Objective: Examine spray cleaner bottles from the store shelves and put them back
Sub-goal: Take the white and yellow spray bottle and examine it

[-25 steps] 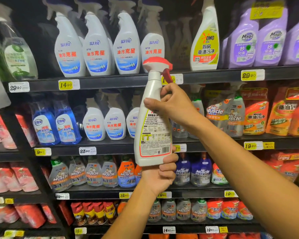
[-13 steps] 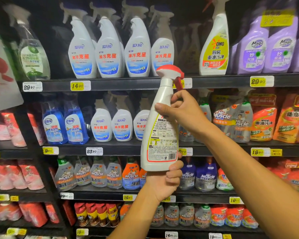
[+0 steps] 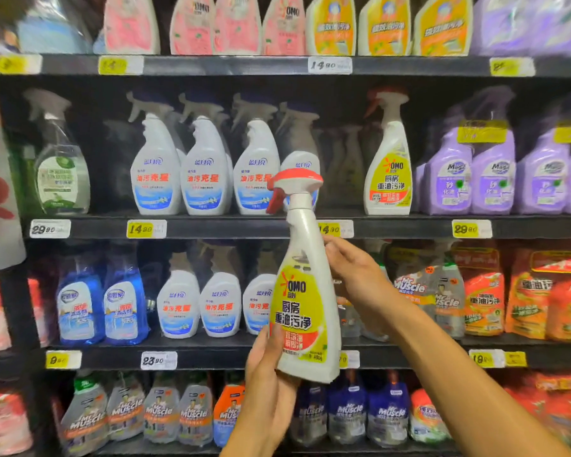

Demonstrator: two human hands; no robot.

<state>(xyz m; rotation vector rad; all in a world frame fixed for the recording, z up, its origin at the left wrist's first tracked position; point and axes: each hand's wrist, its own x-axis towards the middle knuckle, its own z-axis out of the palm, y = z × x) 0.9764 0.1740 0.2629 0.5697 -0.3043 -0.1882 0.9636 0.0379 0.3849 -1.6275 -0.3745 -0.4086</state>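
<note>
I hold a white OMO spray bottle (image 3: 305, 291) with a red trigger head and a yellow front label upright in front of the shelves. Its label faces me and the nozzle points left. My left hand (image 3: 267, 380) grips the bottle's lower left side and base from below. My right hand (image 3: 356, 275) rests against the bottle's right shoulder from behind, fingers spread along it. An identical OMO bottle (image 3: 389, 173) stands on the shelf behind, up and to the right.
Black store shelves (image 3: 244, 227) carry rows of spray bottles: white ones with blue labels (image 3: 205, 173), purple Magic bottles (image 3: 491, 176), blue bottles (image 3: 122, 301), orange refill pouches (image 3: 524, 301) and Mr Muscle bottles (image 3: 185, 410). A dark gap lies left of the shelved OMO bottle.
The bottle has been turned around: its back label faced me before, now the yellow front does and the nozzle points left. My right hand left the neck for the shoulder. The view tilted upward.
</note>
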